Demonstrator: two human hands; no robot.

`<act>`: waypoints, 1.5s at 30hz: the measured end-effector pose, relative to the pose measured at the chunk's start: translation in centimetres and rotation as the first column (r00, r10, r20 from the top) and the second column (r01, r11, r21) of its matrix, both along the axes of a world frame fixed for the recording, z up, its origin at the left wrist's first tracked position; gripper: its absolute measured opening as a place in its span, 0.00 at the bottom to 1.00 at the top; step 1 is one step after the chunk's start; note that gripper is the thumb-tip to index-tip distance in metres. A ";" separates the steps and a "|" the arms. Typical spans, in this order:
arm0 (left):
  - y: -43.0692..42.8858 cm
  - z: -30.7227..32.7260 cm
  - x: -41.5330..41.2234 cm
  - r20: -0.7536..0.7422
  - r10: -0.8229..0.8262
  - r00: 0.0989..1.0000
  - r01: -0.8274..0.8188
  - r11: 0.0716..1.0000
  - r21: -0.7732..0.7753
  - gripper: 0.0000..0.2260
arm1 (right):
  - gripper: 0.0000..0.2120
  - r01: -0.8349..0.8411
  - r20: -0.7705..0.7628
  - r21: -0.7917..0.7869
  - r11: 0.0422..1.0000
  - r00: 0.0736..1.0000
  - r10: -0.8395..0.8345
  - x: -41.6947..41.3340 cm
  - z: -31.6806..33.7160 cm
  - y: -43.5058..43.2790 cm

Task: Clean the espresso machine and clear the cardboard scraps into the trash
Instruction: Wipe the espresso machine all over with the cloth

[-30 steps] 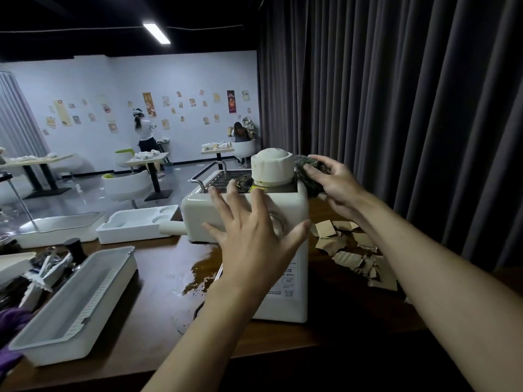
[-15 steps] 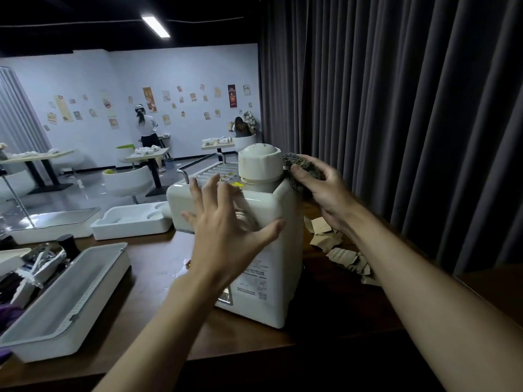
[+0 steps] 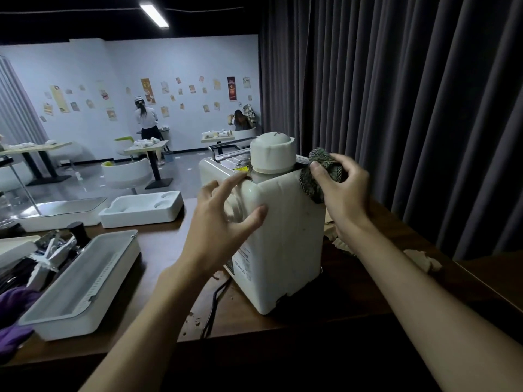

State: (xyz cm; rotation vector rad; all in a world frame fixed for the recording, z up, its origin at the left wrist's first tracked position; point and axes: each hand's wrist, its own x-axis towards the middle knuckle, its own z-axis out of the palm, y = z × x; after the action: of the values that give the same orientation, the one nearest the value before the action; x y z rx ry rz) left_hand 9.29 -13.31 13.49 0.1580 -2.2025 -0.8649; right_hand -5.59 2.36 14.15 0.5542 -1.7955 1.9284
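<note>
A white espresso machine (image 3: pixel 285 244) stands on the dark wooden table (image 3: pixel 158 261), with a round white cap on top. My left hand (image 3: pixel 223 224) rests spread against its left side, thumb and fingers touching the casing. My right hand (image 3: pixel 343 196) holds a dark green-grey cloth (image 3: pixel 319 176) pressed on the machine's upper right corner. Cardboard scraps (image 3: pixel 421 258) lie on the table to the right, partly hidden behind my right forearm.
A long white tray (image 3: pixel 85 284) lies at the left beside a heap of tools and purple fabric (image 3: pixel 14 304). A white foam insert (image 3: pixel 141 210) sits farther back. A black cord (image 3: pixel 215 304) runs off the front edge. Dark curtains hang on the right.
The machine has been turned so a different side faces me. My left hand slid round its left side. My right hand brought the cloth down onto the upper right corner.
</note>
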 end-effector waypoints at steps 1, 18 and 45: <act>-0.7 0.1 -0.1 -0.013 -0.025 1.000 0.026 0.999 0.027 0.26 | 0.22 0.019 -0.018 0.013 1.000 1.000 -0.019 0.4 -0.1 0.0; -4.2 2.3 -0.8 0.093 -0.062 0.994 0.082 0.969 -0.235 0.18 | 0.14 0.445 -0.466 0.098 0.890 0.810 -0.354 3.8 -2.3 -1.5; -5.3 1.8 -1.4 0.128 -0.138 0.982 0.162 0.966 -0.201 0.18 | 0.12 0.475 -0.409 0.119 0.872 0.823 -0.393 5.5 -3.8 -2.9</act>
State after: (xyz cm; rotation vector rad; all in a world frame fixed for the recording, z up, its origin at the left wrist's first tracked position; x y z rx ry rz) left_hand 7.88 -18.64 15.31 -0.0655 -2.4202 -0.7113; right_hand -0.05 -0.50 10.31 0.4846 -1.7039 1.2315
